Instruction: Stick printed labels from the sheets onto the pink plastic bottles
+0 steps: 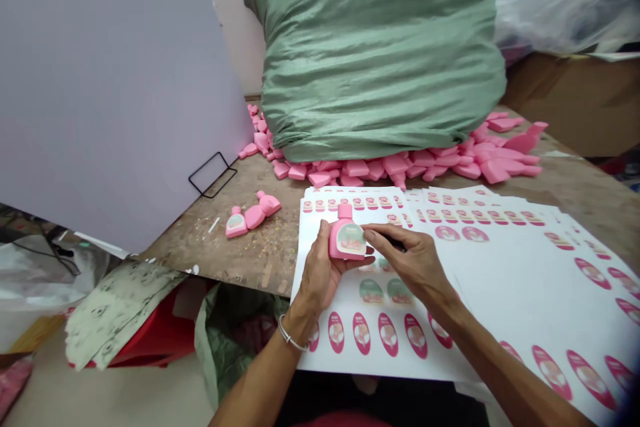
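My left hand (320, 270) is wrapped round a small pink bottle (344, 212), held upright above the sticker sheets. A pale green label (352, 240) lies on the bottle's front. My right hand (407, 257) is closed, its fingertips at the label's right edge. Part of a dark slim object (397, 244) shows between its fingers; its kind is hidden. Beneath both hands lies a white sheet (325, 363) printed with pink oval and green arched stickers. To the left, a labelled pink bottle (236, 223) rests beside other pink bottles (263, 209).
A large green sack (380, 53) stands at the back, with a heap of pink bottles (495, 153) along its base. More sticker sheets (505, 280) spread to the right. A black wire stand (213, 175) sits by a pale panel (110, 80) on the left. A cardboard box (575, 103) is at back right.
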A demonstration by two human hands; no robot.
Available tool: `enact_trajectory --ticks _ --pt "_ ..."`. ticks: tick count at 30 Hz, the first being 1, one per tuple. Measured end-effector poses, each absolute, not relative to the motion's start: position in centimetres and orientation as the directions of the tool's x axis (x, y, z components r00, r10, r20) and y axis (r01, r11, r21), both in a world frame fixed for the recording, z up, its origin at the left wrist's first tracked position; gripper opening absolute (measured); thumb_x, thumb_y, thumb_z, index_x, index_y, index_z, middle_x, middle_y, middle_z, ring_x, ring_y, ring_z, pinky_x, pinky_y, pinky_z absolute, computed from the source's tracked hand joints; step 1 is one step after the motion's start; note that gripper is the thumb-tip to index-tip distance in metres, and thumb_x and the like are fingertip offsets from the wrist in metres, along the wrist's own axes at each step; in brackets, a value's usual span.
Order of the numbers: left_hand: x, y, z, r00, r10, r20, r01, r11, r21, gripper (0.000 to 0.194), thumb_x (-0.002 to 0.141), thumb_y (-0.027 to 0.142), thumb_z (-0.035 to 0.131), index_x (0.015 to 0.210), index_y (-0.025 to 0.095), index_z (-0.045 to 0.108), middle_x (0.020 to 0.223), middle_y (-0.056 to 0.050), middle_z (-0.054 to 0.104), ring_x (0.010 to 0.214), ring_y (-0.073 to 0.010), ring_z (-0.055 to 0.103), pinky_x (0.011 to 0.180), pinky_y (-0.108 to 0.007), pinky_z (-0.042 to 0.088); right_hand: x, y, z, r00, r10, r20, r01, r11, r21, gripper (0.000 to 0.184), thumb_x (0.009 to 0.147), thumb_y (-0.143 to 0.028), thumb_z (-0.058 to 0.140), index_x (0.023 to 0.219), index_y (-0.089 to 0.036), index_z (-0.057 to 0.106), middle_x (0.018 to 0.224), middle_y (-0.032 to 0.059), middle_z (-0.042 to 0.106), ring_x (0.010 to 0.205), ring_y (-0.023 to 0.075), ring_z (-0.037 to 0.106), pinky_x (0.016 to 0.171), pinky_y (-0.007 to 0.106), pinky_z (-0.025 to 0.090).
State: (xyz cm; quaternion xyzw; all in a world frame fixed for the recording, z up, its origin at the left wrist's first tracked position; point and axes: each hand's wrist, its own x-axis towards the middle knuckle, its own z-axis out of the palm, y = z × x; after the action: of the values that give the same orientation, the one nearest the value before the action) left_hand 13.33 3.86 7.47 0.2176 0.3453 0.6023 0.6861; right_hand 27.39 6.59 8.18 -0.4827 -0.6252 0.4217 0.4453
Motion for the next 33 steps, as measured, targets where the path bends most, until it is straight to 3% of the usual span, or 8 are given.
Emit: enact_trajectory --ticks 14,18,21,24,27,31,33 --pt "13.0 3.7 7.7 0.055 0.976 -0.211 -0.663 0.194 0.723 0.05 0.094 0.052 0.039 0.103 0.009 0.065 0.09 -0.013 0.071 0.084 -0.0254 0.069 0.078 -0.043 0.056 27.2 6.8 8.2 -0.161 0.938 0.306 0.33 0.343 -0.879 0.019 0.08 -0.038 0.066 0.086 -0.022 0.074 0.082 0.0028 0.072 0.071 0.0158 0.062 0.064 0.028 0.051" --pt "12.9 3.8 7.9 0.077 0.978 -0.192 -0.658 0.195 0.728 0.045 0.088 0.051 0.053 0.103 0.01 0.064 0.094 -0.012 0.069 0.088 -0.0249 0.067 0.08 -0.043 0.056 27.2 7.0 8.2 -0.162 0.932 0.324 0.35 0.362 -0.864 0.018 0.081 -0.037 0.065 0.085 -0.022 0.074 0.076 0.0021 0.07 0.067 0.015 0.059 0.063 0.029 0.049" --pt "12.7 3.7 7.8 0.089 0.987 -0.13 -0.614 0.158 0.774 0.033 0.078 0.034 0.07 0.104 0.015 0.061 0.095 -0.005 0.066 0.084 -0.0188 0.066 0.082 -0.039 0.056 27.6 7.3 7.9 -0.19 0.925 0.331 0.404 0.38 -0.832 0.021 0.082 -0.039 0.063 0.087 -0.022 0.073 0.074 0.0027 0.069 0.069 0.0169 0.061 0.069 0.034 0.051" --pt "12.7 3.5 7.7 0.096 0.987 -0.128 -0.572 0.161 0.805 0.032 0.077 0.027 0.071 0.105 0.016 0.058 0.094 -0.004 0.063 0.084 -0.0178 0.065 0.082 -0.038 0.056 28.0 7.8 7.8 -0.156 0.939 0.307 0.49 0.344 -0.801 0.031 0.077 -0.045 0.068 0.097 -0.022 0.07 0.092 0.0056 0.071 0.086 0.0218 0.064 0.082 0.039 0.05" --pt "13.0 2.9 7.8 0.178 0.976 -0.122 -0.521 0.199 0.83 0.033 0.081 0.028 0.067 0.109 0.015 0.056 0.099 -0.006 0.062 0.088 -0.0198 0.065 0.083 -0.04 0.056 27.8 8.4 7.7 -0.172 0.962 0.214 0.418 0.268 -0.868 0.059 0.068 -0.049 0.074 0.119 -0.022 0.061 0.118 0.0078 0.065 0.103 0.0248 0.062 0.088 0.038 0.051" --pt "12.1 1.6 8.3 0.321 0.933 -0.162 -0.438 0.298 0.848 0.04 0.084 0.033 0.063 0.117 0.014 0.052 0.104 -0.012 0.063 0.087 -0.0233 0.066 0.075 -0.039 0.057 27.9 11.1 6.9 -0.282 0.957 0.062 0.371 0.168 -0.913 0.059 0.071 -0.053 0.068 0.12 -0.021 0.06 0.115 0.0085 0.066 0.099 0.0256 0.065 0.08 0.036 0.053" --pt "10.1 1.3 8.0 0.217 0.954 -0.206 -0.355 0.274 0.894 0.04 0.084 0.038 0.06 0.115 0.013 0.051 0.106 -0.015 0.064 0.089 -0.0247 0.066 0.076 -0.04 0.056 28.3 13.7 6.1 -0.226 0.968 0.11 0.441 0.202 -0.874 0.054 0.074 -0.054 0.066 0.116 -0.021 0.061 0.11 0.0085 0.067 0.095 0.0251 0.065 0.078 0.036 0.052"
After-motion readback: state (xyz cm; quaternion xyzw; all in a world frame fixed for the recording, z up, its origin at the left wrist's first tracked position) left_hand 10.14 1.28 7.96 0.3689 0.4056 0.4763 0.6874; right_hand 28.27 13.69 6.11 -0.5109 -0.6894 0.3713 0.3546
